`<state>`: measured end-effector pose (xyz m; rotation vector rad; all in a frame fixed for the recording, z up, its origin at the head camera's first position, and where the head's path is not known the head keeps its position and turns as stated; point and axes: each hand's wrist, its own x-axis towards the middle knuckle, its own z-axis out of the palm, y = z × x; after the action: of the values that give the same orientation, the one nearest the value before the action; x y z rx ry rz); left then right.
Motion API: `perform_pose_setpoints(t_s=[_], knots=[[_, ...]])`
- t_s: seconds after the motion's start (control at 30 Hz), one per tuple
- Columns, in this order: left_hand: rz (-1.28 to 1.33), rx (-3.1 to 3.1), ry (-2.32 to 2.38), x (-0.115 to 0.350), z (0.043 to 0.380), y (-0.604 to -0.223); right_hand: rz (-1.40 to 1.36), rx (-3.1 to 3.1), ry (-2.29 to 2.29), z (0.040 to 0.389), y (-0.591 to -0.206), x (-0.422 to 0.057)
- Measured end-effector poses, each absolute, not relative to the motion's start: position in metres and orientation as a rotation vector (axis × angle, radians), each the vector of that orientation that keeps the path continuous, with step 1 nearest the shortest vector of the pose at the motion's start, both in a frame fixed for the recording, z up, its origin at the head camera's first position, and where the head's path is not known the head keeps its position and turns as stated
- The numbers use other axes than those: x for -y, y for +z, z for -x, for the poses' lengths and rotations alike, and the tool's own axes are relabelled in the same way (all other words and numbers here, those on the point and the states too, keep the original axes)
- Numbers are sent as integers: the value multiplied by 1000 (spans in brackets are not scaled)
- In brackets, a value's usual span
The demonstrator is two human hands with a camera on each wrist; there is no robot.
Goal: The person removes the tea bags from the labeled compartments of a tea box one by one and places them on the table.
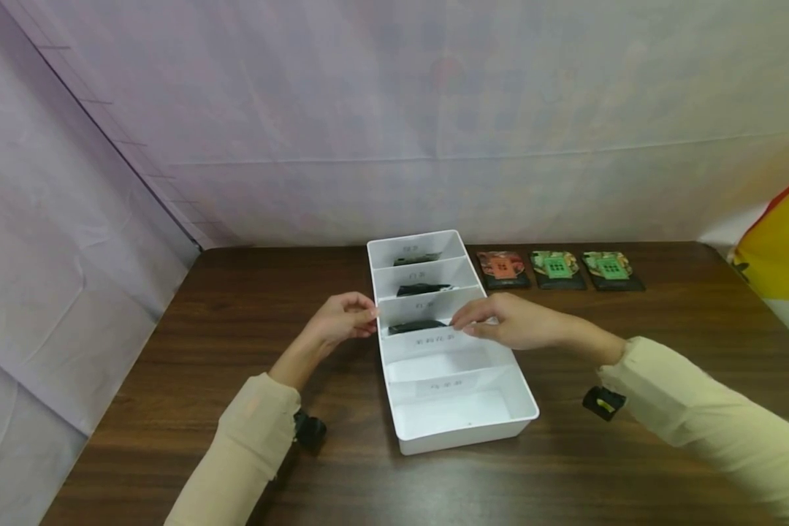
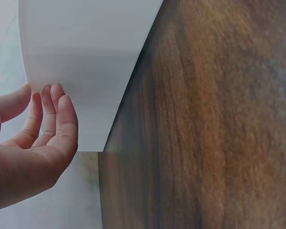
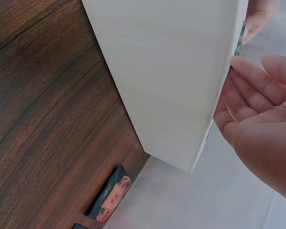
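A long white box [image 1: 467, 436] with several compartments stands on the table, with writing on its dividers. My left hand [image 1: 338, 318] is at its left rim, thumb tip touching the edge and the other fingers loosely bent by the outer wall. My right hand [image 1: 513, 321] reaches over the right rim, its fingertips at the end of a dark packet [image 1: 417, 326] in the middle compartment. In the right wrist view the thumb stands apart from the fingers. Another dark packet [image 1: 424, 289] and a greenish-dark packet [image 1: 416, 259] lie in the two farther compartments.
Right of the box, near the table's back edge, lie an orange-and-black packet [image 1: 502, 269] and two green-and-black packets [image 1: 557, 269]. Pale curtains [image 1: 394, 131] hang behind and to the left of the brown wooden table [image 1: 237, 329]. A yellow cloth [image 1: 779, 241] shows at far right.
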<state>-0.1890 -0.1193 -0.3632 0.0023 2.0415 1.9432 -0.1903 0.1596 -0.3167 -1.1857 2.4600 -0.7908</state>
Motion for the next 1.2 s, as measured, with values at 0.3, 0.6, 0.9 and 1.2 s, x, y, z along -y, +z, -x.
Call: perform_pose_setpoints(t_s=[0.3,0.6,0.9,1.2], knots=[[-4,-2038,1936,119,190,-362,1250,-2484,-822,192,-311,-162],[4,-2036,1932,119,190,-363,1213,-2485,-870,189,-300,-163],[2,-2016,1948,120,188,-362,1194,-2512,-906,184,-281,-169],[3,-2029,1948,120,188,-362,1164,-2627,-953,177,-250,-179]])
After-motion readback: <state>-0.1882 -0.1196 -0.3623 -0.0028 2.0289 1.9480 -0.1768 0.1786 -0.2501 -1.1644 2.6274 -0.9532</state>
